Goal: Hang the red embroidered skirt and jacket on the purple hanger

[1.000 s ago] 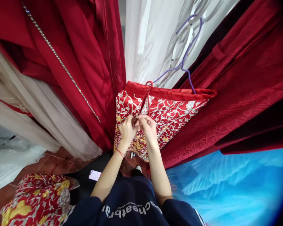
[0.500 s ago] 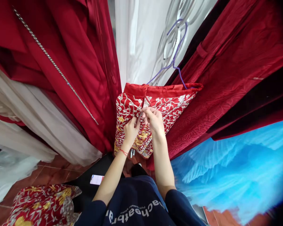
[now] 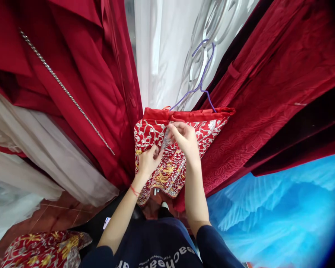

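A red embroidered skirt (image 3: 167,169) with silver and gold patterns hangs in front of me from a purple wire hanger (image 3: 202,78). Its plain red waistband (image 3: 156,114) runs along the top. My left hand (image 3: 150,159) is closed on the skirt's front, at the lower end of a silvery-grey strip (image 3: 165,140). Higher up, just under the waistband, my right hand (image 3: 186,139) pinches the fabric at the strip's upper end. Whether the strip is a zip or a trimmed edge, I cannot tell. The fingers partly hide it.
Dark red gowns (image 3: 100,74) hang on the left, with a patterned red garment (image 3: 257,111) on the right. A blue feathery-looking fabric (image 3: 290,212) spreads at lower right. Another embroidered red piece (image 3: 41,249) lies at lower left, near a dark surface bearing a white card-like item (image 3: 106,223).
My hands have moved apart, the left one down and leftward, exposing more of the silvery strip. The skirt and hanger sit slightly lower and further left in view.
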{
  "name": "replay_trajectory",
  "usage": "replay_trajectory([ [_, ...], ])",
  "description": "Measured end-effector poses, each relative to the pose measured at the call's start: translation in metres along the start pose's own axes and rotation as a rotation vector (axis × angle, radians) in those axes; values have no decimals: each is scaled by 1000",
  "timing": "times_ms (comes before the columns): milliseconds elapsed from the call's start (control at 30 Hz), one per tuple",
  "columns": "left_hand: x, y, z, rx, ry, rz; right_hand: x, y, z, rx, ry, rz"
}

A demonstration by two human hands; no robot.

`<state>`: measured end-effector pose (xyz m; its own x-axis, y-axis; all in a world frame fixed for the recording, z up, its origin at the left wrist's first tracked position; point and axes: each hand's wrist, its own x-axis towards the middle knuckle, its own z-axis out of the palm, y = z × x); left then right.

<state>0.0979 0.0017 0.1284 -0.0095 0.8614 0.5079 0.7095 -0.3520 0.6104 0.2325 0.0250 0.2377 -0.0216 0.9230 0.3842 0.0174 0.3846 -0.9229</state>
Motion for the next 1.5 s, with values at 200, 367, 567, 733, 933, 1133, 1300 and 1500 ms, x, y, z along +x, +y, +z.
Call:
replay_trajectory([
  [200, 56, 36, -59, 25, 381, 200, -3, 5, -10, -227, 280, -209],
  [367, 113, 63, -53, 195, 413, 251, 11, 25, -4, -490, 212, -266],
  [567, 122, 69, -32, 134, 497, 292, 17, 35, -12, -417, 106, -270],
  [733, 112, 70, -44, -237, 608, 217, 18, 41, -15, -342, 55, -271],
  [933, 120, 71, -80, -271, 443, 202, 23, 30, -22, -353, 54, -387],
  [1133, 140, 78, -99, -139, 270, 295, 49, 6, -13, -728, 19, -749],
  [1300, 146, 79, -111, -158, 201, 277, 53, 11, -11, -801, -81, -800],
  [1500, 143, 97, -120, 131, -265, 143, 38, 19, -24, -724, -183, -895],
])
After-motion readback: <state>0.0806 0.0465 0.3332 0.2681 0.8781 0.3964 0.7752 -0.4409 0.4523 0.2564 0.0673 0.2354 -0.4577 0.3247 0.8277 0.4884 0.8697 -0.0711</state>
